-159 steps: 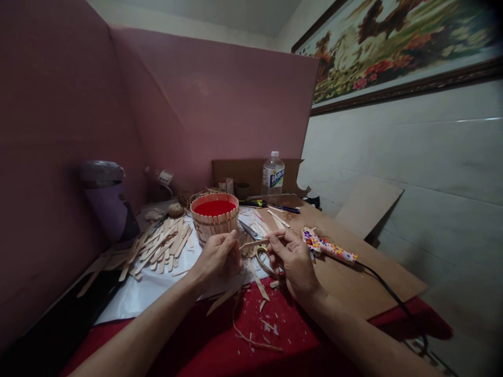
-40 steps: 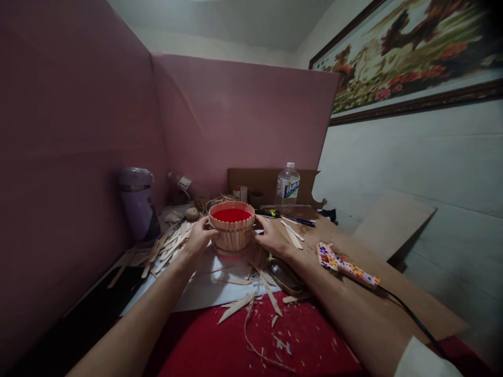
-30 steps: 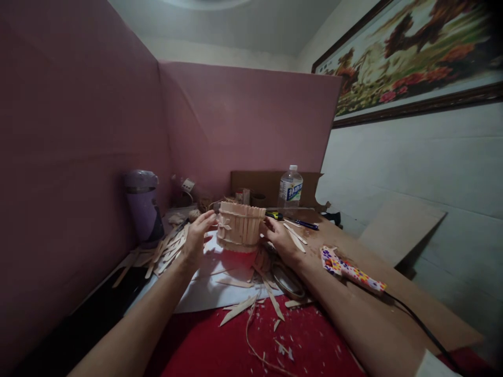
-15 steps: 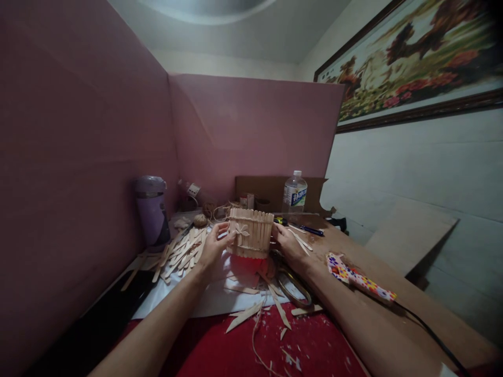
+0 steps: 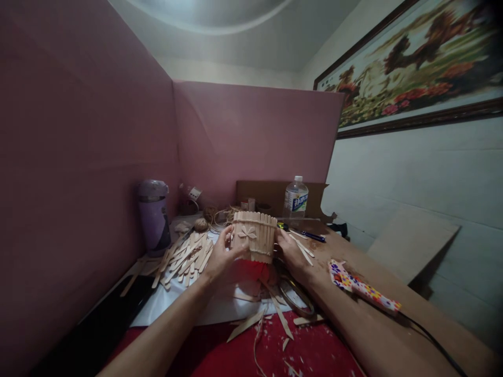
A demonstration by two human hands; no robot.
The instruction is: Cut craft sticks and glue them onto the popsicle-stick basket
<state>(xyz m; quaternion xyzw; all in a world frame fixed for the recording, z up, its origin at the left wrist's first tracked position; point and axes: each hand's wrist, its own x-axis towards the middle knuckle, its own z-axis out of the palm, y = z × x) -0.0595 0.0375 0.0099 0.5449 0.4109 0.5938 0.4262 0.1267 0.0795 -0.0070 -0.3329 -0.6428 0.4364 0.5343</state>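
Observation:
Between my two hands is a small popsicle-stick pot, its sticks side by side in a ring, with twine bands near the top and bottom. A pale flower shape of wood pieces sits on its front left. My left hand grips the left side, thumb across the front below the flower. On the right side my right hand closes around the edge, its fingertips partly hidden behind the pot. The pot is held above the table, and something red and translucent shows just below it.
Loose popsicle sticks lie piled at left beside a purple bottle. Scissors rest below my right hand. A flower-patterned glue gun with a cord is at right. A clear plastic bottle stands behind, near cardboard.
The pot has turned and tilted slightly in my hands, and my left thumb has moved lower, off the flower. The whole view has shifted a little.

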